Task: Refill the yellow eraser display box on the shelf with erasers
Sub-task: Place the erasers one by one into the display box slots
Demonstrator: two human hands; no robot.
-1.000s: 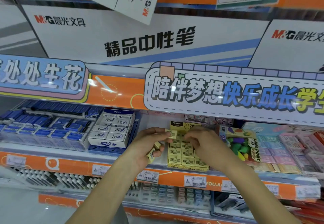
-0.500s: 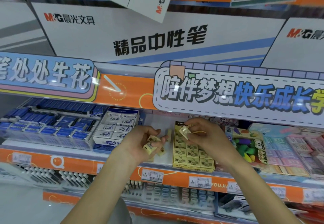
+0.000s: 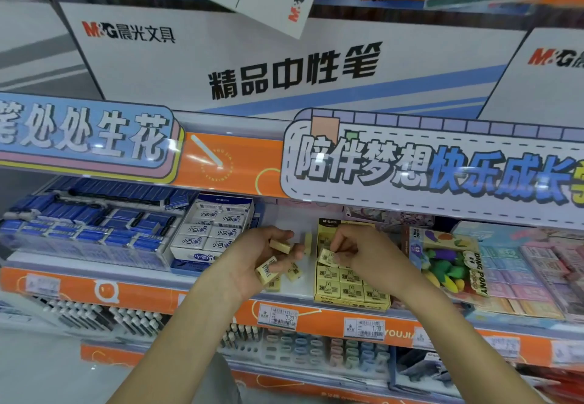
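Right hand [image 3: 363, 253]: fingertips pinched on one yellow eraser [image 3: 327, 257] over the display box's back rows.
Left hand [image 3: 262, 256]: cupped around several loose erasers [image 3: 267, 272], count unclear.
Yellow display box [image 3: 350, 291]: on the shelf [image 3: 221, 307] just beside the white eraser box [image 3: 215, 233]; rear rows hidden by the right hand.

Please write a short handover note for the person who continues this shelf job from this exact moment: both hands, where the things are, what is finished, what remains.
Left hand: holds a few loose yellow erasers to the left of the box.
Right hand: pinches one eraser over the yellow display box, not yet set down.
Box: stands at the front edge of the shelf, between the white eraser box and the fruit eraser pack. Front rows are filled; the back is hidden by the right hand.
Left to do: place the pinched eraser, then the ones in the left hand.
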